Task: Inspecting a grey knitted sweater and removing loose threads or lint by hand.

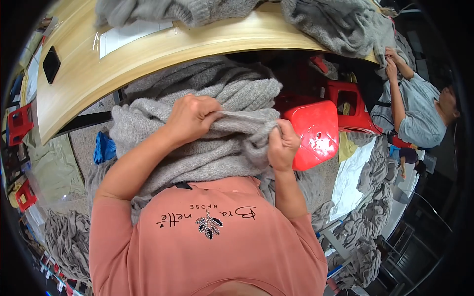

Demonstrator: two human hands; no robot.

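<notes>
1. Mostly crosswise, the gray knitwear (pixel 197 160) lies bunched over the person's lap, below the near edge of the wooden table (pixel 79 84); its thick folds run left to right, and which end is its top cannot be told.
2. A taut fold (pixel 247 115) of it spans the two hands, its long axis running sideways and dipping slightly toward the right.
3. The left hand (pixel 194 117) pinches one end of that fold between thumb and curled forefinger, knuckles up.
4. The right hand (pixel 284 147) has thumb and bent fingers pressed together on the other end, beside a loose loop of the knit.
5. Dark script and small capitals show upside down on the salmon shirt (pixel 197 261), around a leaf motif (pixel 209 227) of dark and glittering stones; no label is visible on the knitwear.
6. The table's near edge bows across the view beyond the hands, with the knit heaped up close to it.
7. Just right of the right hand, a red plastic stool (pixel 316 133) borders the space on that side; whether they touch is unclear.
8. A black smartphone (pixel 51 64) and a white paper sheet (pixel 131 38) lie on the tabletop; at its right end, a co-worker (pixel 417 113) handles more gray knit (pixel 340 29).
</notes>
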